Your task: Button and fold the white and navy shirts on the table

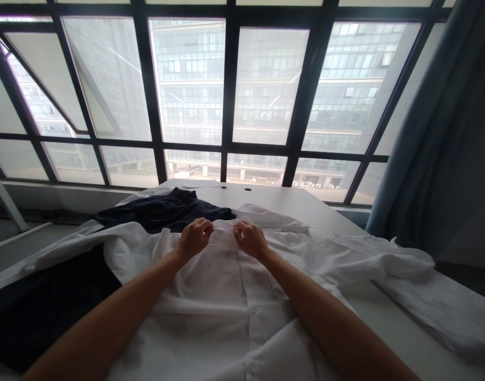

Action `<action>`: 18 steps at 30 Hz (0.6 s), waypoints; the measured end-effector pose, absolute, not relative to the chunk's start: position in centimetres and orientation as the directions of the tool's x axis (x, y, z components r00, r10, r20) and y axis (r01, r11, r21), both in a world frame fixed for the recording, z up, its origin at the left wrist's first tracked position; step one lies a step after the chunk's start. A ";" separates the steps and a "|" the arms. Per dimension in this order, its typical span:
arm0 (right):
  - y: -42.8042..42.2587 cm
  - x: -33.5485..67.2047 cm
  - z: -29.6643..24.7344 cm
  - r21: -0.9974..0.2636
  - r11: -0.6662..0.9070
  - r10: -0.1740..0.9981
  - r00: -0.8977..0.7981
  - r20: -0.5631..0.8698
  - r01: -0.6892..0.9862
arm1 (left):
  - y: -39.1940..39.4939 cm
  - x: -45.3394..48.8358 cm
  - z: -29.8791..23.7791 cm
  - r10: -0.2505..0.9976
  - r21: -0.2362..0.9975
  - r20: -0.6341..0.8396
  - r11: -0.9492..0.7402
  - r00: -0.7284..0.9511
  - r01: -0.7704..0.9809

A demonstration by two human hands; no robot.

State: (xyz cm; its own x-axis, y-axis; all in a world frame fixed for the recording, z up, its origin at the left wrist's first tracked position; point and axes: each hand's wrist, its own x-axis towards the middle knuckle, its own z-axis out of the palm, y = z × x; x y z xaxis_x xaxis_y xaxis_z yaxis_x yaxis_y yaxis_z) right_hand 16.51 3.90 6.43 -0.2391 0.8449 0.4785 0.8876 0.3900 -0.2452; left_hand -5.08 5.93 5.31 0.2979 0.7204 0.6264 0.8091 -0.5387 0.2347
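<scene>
White button-front shirt [214, 312] pinched at both sides of its collar [223, 226]

Your shirt lies front up across the white table [280, 198], its body toward you and its collar at the far end, so you have both forearms stretched out over the cloth to reach it. Your left hand [195, 236] is closed, thumb against fingers, on one side of the collar; your right hand [249, 238] is clamped the same way on the other. The two hands stand a little apart with the collar between them, a hold that probably serves to draw that edge straight and level. The button placket [250, 317] runs down between your arms, which suggests the shirt is laid roughly square to you.

On your right, a white sleeve [373, 259] reaches out to the side, partly over a pale folded cloth [444, 312], likely because the shirt is spread wide. Beyond your left hand lies a rumpled navy garment [158, 209]; nearer you on that side, more dark cloth [52, 301] shows beside the shirt. Whether the two dark areas belong to one piece, you cannot tell from here.
</scene>
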 end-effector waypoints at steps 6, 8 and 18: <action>3.9 14.5 5.1 -0.520 0.420 0.868 -0.162 0.470 0.744 | 5.0 -5.3 4.9 0.724 0.351 0.647 -0.561 0.240 0.750; 4.1 14.3 4.4 -0.575 0.406 0.883 -0.143 0.446 0.710 | 4.9 -5.3 4.8 0.728 0.353 0.643 -0.557 0.238 0.752; 3.8 14.1 3.2 -0.540 0.557 0.822 -0.325 0.467 0.631 | 6.0 -5.0 3.9 0.801 0.547 0.594 -0.472 0.077 0.692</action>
